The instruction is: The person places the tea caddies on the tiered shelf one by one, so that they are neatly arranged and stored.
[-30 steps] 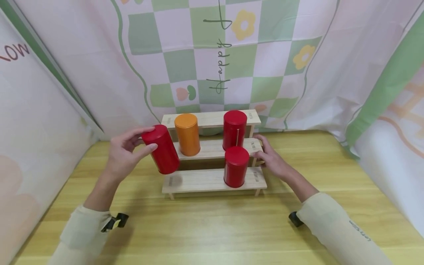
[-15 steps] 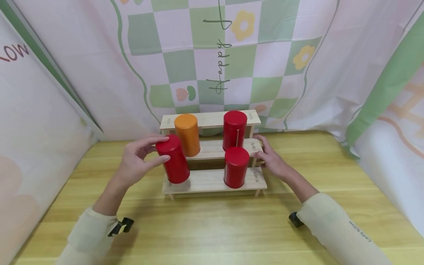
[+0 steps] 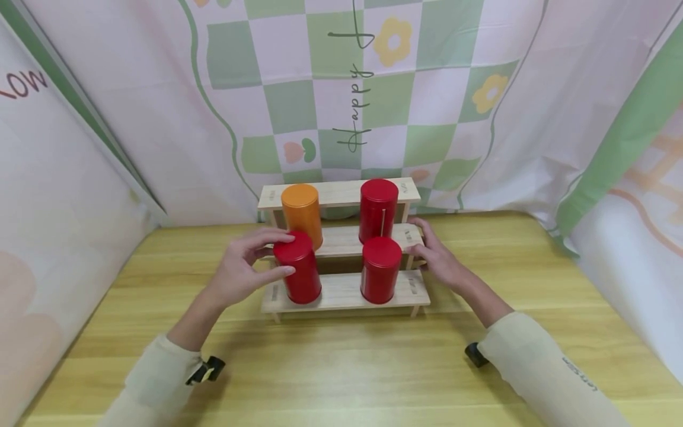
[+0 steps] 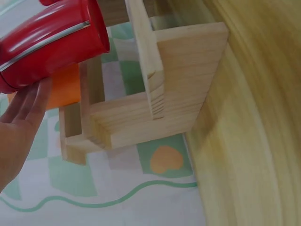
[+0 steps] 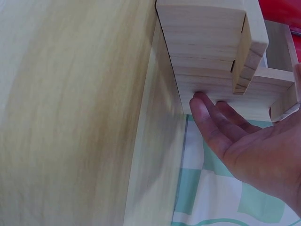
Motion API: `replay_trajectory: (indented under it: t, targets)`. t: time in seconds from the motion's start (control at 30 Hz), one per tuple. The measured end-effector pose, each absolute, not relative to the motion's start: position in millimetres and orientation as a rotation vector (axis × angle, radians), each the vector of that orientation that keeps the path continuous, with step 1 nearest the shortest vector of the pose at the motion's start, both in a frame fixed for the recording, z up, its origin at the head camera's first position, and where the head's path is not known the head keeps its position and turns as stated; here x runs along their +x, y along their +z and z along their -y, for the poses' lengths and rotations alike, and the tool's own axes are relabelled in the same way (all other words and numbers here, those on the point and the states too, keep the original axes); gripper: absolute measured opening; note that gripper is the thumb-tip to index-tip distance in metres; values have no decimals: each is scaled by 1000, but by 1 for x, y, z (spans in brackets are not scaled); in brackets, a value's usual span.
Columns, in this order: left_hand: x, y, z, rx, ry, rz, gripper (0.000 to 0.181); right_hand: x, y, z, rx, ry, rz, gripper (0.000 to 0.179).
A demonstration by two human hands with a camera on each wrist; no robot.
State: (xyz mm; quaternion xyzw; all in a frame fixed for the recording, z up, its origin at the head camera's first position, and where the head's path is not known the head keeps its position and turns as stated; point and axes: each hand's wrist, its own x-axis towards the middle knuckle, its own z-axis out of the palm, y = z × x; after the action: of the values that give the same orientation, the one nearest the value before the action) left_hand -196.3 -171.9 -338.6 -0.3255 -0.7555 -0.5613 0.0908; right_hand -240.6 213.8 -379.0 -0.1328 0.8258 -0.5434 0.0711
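My left hand (image 3: pixel 242 267) holds a red cylindrical tin (image 3: pixel 303 276) near its lid, thumb on one side and fingers on the other. This tin leans slightly over the left part of the bottom step of a wooden three-tier display stand (image 3: pixel 341 287); in the left wrist view a small gap shows under its base. At the stand's right end, my right hand (image 3: pixel 439 258) grips the middle step, with other fingers against the side panel (image 5: pixel 211 89). An orange tin (image 3: pixel 301 210) and a red tin (image 3: pixel 377 207) stand on the middle step. Another red tin (image 3: pixel 381 273) is on the bottom step, right.
The stand's top step (image 3: pixel 336 193) bears nothing. Beneath everything is a wood-grain table (image 3: pixel 341 367). A checked, flower-printed curtain (image 3: pixel 341 89) hangs close behind the stand, and white cloth (image 3: pixel 64 178) closes off the sides.
My left hand has carried the red tin right and downward, from beside the stand to over the bottom step, and the tin has become more upright. My right hand stays in place.
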Motion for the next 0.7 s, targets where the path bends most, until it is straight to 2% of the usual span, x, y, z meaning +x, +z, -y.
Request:
replay_trajectory:
  t: [0.7]
  targets:
    - [-196, -351, 166, -969, -1673, 2349, 49, -241, -380, -215, -398, -1604, -2497, 66]
